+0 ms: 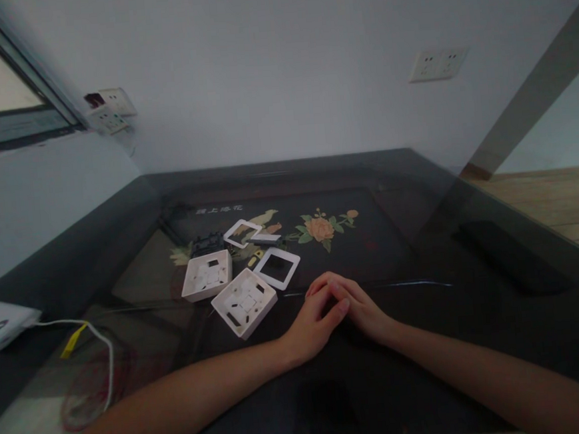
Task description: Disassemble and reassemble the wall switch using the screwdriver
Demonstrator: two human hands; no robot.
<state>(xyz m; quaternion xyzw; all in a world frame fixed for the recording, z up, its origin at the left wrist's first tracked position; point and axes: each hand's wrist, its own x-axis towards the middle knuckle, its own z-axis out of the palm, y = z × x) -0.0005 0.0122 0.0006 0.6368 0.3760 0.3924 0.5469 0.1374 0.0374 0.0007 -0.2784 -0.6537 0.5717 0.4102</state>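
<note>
As we looked down through the head view, both hands were together on the dark table [421, 367], just right of the loose parts. Left hand [308, 329]: fingers loosely bent, partly open, fingertips overlapping the right's. Right hand [370, 311]: same state, fingers laid against the left's, thumbs near each other. Hands had hold of each other's fingers only lightly.

Nearest part to the left hand was the front white box [245, 302], open side up, turned at an angle. We had the rear white box [206, 275] just left of and behind it, also open side up, with a black part [207, 243] right behind that. Front white frame [294, 265] lay just right of the boxes; rear white frame [233, 229] sat farther back, near a narrow pale-topped piece [266, 239]. Small yellowish piece [254, 258] lay between them. At far left we saw a white device [2, 323] with a cable [110, 351] and yellow tag [73, 341].
</note>
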